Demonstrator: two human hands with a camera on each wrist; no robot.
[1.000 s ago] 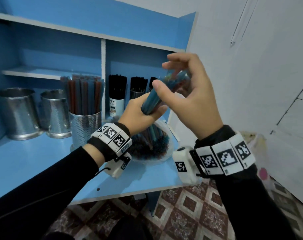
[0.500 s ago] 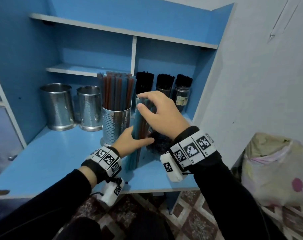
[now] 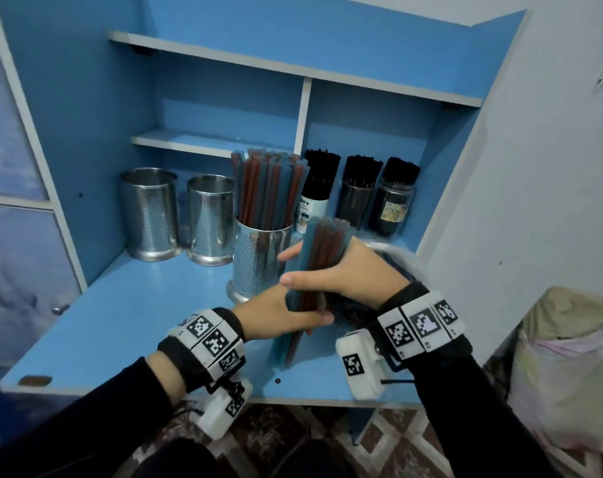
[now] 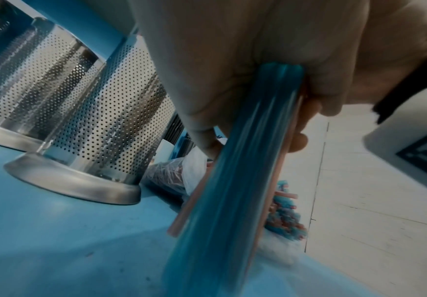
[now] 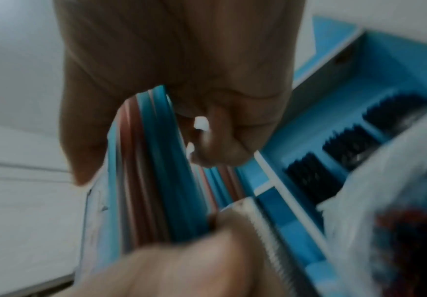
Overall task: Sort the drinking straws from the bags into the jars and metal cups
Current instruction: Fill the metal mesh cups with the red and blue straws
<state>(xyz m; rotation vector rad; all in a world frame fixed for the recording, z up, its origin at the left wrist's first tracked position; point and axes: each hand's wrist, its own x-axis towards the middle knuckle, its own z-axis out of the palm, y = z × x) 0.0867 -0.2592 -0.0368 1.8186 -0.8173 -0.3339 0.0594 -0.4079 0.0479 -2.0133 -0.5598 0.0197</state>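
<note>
Progress looks partial: one perforated metal cup already holds blue and red straws; both hands, left hand and right hand, clamp fingers round another straw bundle standing upright on the blue surface; two steel cups wait empty.

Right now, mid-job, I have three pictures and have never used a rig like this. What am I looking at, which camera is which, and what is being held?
There is no machine: a person works with bare hands and wears cameras. The big picture comes from a head camera that looks down at a blue shelf unit. The other two come from cameras strapped on the wrists, the white boxes with black square codes, so they show palms very close and blurred.

The left hand and the right hand together grip one bundle of blue and red straws, stood upright with its lower ends on the shelf.

On the shelf stand two empty metal cups, a perforated cup full of straws, three jars of black straws, and a plastic bag of straws behind the right hand.
</note>
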